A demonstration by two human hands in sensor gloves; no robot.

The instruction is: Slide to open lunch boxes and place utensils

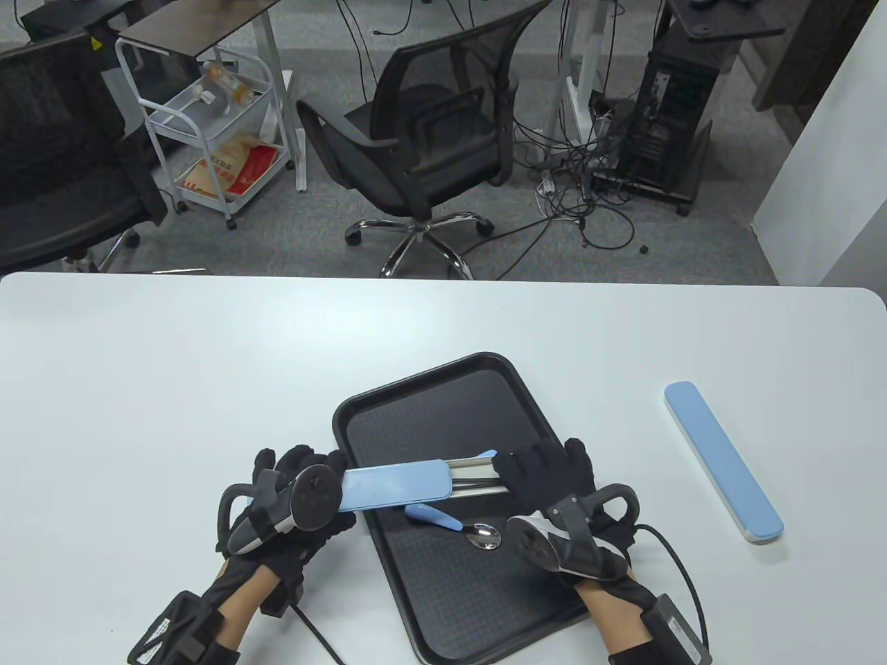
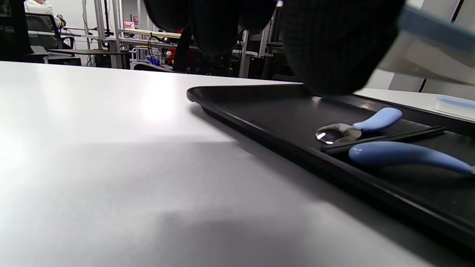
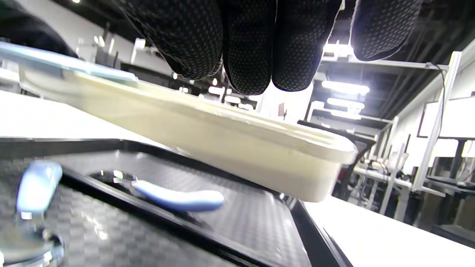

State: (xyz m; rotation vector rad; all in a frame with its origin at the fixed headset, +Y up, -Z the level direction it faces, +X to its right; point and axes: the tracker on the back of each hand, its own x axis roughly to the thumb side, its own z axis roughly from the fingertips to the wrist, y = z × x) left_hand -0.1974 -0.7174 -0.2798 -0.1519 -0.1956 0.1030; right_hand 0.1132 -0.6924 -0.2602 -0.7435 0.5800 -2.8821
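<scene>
A utensil box is held just above the black tray (image 1: pixel 443 388). Its blue lid (image 1: pixel 395 486) is slid partly off the cream base (image 3: pixel 222 137), showing metal utensils and a blue handle tip (image 1: pixel 488 455) inside. My left hand (image 1: pixel 326 485) grips the lid end. My right hand (image 1: pixel 533 471) grips the open base end, fingers over it (image 3: pixel 252 44). On the tray lie a spoon (image 1: pixel 484 537), a second blue-handled utensil (image 1: pixel 433 516) and a black chopstick (image 2: pixel 382 139). A second, closed blue box (image 1: pixel 724 460) lies on the table to the right.
The white table (image 1: pixel 173 388) stretches out to the left and behind the tray. An office chair (image 1: pixel 423 131) and a cart stand beyond the far edge. Glove cables trail from both wrists at the near edge.
</scene>
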